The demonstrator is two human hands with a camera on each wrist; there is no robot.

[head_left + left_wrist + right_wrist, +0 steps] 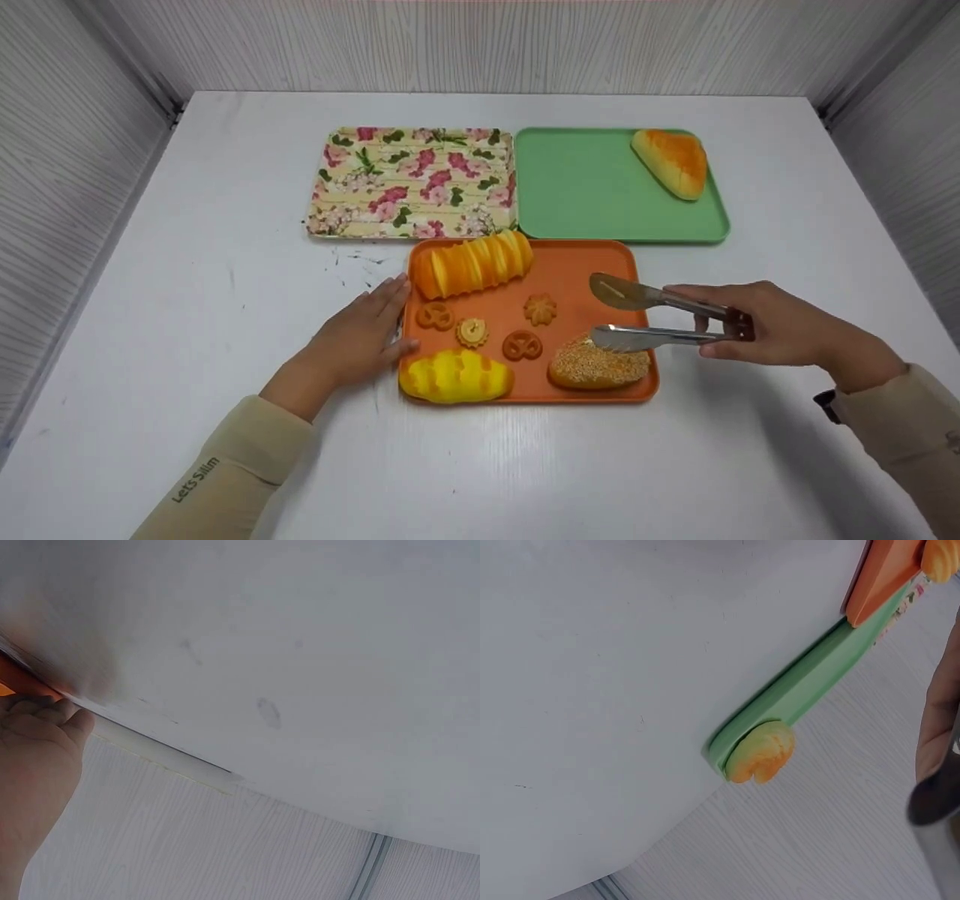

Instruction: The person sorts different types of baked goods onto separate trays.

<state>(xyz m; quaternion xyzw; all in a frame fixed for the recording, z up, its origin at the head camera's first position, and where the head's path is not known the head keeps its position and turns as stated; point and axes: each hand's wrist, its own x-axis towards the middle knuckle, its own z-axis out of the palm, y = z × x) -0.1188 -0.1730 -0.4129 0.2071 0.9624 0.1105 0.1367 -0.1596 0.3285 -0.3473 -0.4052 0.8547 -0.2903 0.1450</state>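
Observation:
My right hand (787, 322) holds metal tongs (645, 338) by their hinged end, the two arms apart with nothing between them. The lower tip overlaps a seed-covered bread roll (596, 367) at the near right of the orange tray (577, 259). My left hand (352, 334) lies at that tray's left edge, fingers fairly straight against the rim. A ridged orange loaf (476, 264) and a yellow bread (456, 376) fill the tray's left corners. Between them are two pretzel-shaped cookies (522, 346), a round cookie (472, 332) and a flower-shaped cookie (540, 308).
Behind the orange tray stand a flower-patterned tray (412, 184) on the left and a green tray (577, 187) on the right. A triangular bread (677, 163) sits in the green tray's far right corner. Pale wood-grain panels (495, 49) enclose the white table (240, 172).

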